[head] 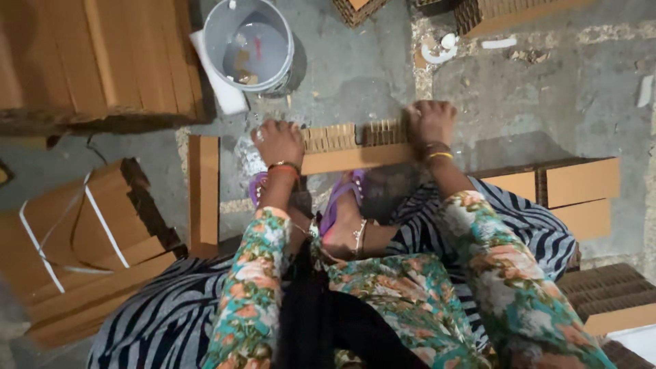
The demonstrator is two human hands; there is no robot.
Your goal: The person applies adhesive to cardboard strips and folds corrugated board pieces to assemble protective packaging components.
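I look down from the head camera at both hands pressed onto one piece of corrugated cardboard. The left hand (277,141) is clenched over the left end of the honeycomb cardboard block (352,147), fingers curled on its top edge. The right hand (429,121) is clamped over the right end in the same manner. The block lies across the concrete floor (547,102), just ahead of a foot in a purple sandal (339,198); its upper face shows open ribbed cells, its near face is smooth tan.

Packages noted by position: at lower left sits a bundle of flat brown boards (75,239), tied with white strapping that crosses its top. At upper left stands a larger stack of brown sheets (96,55), unbound as far as I can see. A narrow upright cardboard strip (203,195) stands between the bundle and the left forearm. To the right, near the knee, lie boxy tan blocks (581,188) with ribbed edges. More ribbed pieces lie at lower right.

A white plastic bucket (249,44) stands at top centre, well apart from the hands, with scraps inside. I can read no labels on any package from here.
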